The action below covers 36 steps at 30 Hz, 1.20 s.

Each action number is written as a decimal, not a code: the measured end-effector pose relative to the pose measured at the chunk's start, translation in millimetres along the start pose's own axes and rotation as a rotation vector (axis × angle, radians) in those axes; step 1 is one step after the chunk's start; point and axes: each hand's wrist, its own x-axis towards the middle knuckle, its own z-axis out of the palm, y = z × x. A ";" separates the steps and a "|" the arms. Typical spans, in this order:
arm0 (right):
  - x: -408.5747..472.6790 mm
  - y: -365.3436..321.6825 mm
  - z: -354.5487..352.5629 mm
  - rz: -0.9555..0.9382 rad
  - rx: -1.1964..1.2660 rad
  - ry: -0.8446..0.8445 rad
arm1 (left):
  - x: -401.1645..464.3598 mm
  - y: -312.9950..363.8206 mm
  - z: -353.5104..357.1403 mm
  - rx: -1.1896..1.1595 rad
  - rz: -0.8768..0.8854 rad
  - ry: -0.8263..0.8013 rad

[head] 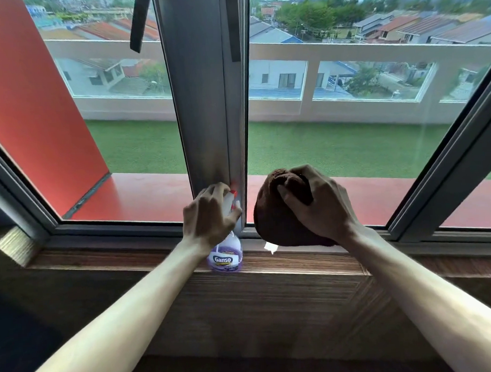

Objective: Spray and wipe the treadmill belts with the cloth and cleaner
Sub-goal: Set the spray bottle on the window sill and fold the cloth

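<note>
spray bottle (225, 255) of purple cleaner stands upright on the wooden windowsill (298, 263), and my left hand (209, 215) is wrapped round its neck and trigger head. at 3 o'clock from it my right hand (321, 203) grips the bunched brown cloth (276, 221), its bottom edge on the sill. grey window post (207, 103) rises at 12 o'clock behind the bottle, rooftops beyond the glass.

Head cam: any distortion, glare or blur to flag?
Head view: wide-angle bend bows the window frame outward; bright daylight outside leaves the wooden sill dim; motion-blurred spray bottle nozzle under left hand; right hand and brown cloth sharp.
</note>
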 end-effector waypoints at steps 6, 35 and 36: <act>18.4 -0.1 -9.7 0.373 0.609 -0.131 | 21.2 41.9 -16.1 -0.426 0.261 -0.041; 40.1 15.9 -48.6 0.221 0.610 -0.358 | 57.4 60.7 -31.9 -0.553 0.012 -0.550; 41.8 12.8 -49.8 0.202 0.580 -0.390 | 57.4 61.6 -32.2 -0.624 0.037 -0.587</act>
